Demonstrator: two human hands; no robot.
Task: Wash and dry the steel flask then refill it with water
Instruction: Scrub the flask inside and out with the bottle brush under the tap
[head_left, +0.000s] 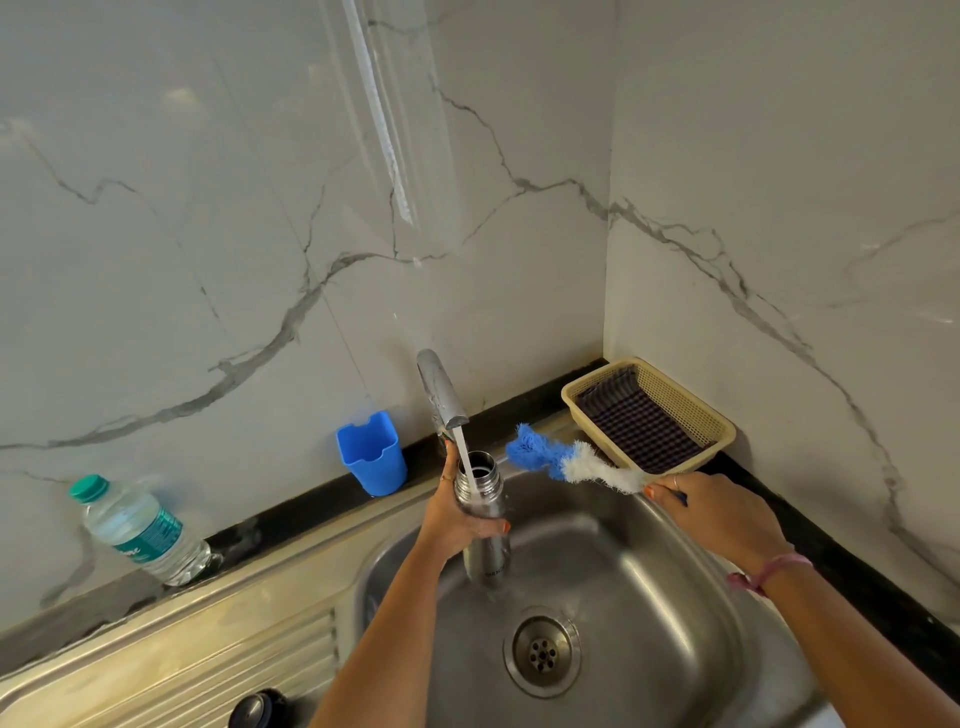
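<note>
Fingers (496, 529) of the left hand (457, 519) are clamped round the upper body of the steel flask (485, 525), holding it upright over the sink (649, 597) with its open mouth directly under the tap (441, 387). A stream of water (464, 457) runs from the tap's spout into the flask's neck. Right of the tap, the right hand (719, 519) grips the handle end of a bottle brush (569, 462), its fingers curled round it; the brush's blue and white bristles point back toward the tap, clear of the flask. Farther right of the tap, a beige basket (722, 428) holding a dark checked cloth (636, 421) sits in the corner of the bench (291, 509). Left of the tap stands a blue plastic cup (371, 454), and well to the left of it a capped plastic water bottle (143, 530) against the marble wall (208, 234). A dark round object (258, 709), only partly in view, lies on the drainboard (208, 649) below and left of the tap.
</note>
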